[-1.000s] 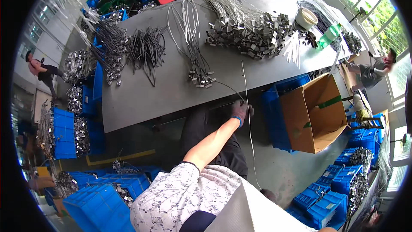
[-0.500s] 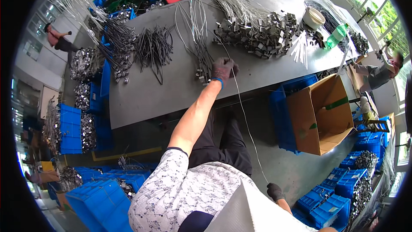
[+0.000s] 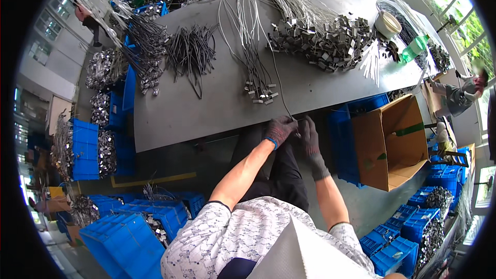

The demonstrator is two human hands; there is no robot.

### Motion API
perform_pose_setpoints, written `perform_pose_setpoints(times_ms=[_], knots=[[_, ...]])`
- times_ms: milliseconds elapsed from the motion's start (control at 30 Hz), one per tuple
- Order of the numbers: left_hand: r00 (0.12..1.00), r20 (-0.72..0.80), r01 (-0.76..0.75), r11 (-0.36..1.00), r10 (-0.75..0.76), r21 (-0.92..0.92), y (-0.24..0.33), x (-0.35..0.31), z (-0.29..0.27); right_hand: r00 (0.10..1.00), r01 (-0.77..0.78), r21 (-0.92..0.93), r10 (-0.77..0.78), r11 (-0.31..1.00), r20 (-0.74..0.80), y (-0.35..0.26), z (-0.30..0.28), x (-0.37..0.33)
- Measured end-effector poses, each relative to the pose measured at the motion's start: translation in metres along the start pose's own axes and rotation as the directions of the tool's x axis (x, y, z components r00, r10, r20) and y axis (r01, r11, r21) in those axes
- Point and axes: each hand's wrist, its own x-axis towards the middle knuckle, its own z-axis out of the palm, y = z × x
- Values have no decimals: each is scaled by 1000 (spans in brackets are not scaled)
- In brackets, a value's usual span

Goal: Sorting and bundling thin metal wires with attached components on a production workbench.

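Just off the near edge of the table point(image 3: 206, 119), my gloved left hand point(image 3: 280, 130) is closed around the end of a thin grey cable point(image 3: 279, 80). The cable runs back over the tabletop. Close beside it on the right is my gloved right hand point(image 3: 311, 139), its fingers stretched upward and apart from the cable as far as I can see. A small shiny bit shows between the hands, too small to name. Beyond my left hand lies a sparse bundle of cables point(image 3: 249, 54) with small metal blocks point(image 3: 262, 93) at their near ends.
A large heap of metal-ended cables point(image 3: 330, 44) lies right of the bundle, a dark cable pile point(image 3: 190, 51) left. White strips point(image 3: 371, 62), a green bottle point(image 3: 415, 49) and a tub point(image 3: 387, 24) sit at right. An open cardboard box point(image 3: 369, 144) stands below the table edge. Blue crates point(image 3: 121, 243) surround me.
My left hand has come nearer to me, off the table edge. The right hand has risen from low right to beside it, no longer stretching the cable out. The cable now lies farther across the table.
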Motion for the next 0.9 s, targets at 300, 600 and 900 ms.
perform_pose_setpoints(times_ms=[300, 600, 900], knots=[[991, 16, 131, 989, -133, 68, 48, 64, -100, 744, 606, -518, -661, 603, 101, -31, 87, 107], [649, -734, 590, 478, 199, 651, 3, 76, -290, 962, -260, -536, 166, 803, -218, -32, 13, 323], [721, -692, 636, 435, -39, 638, -23, 103, -355, 972, 202, -835, 0, 511, 235, 42, 7, 356]])
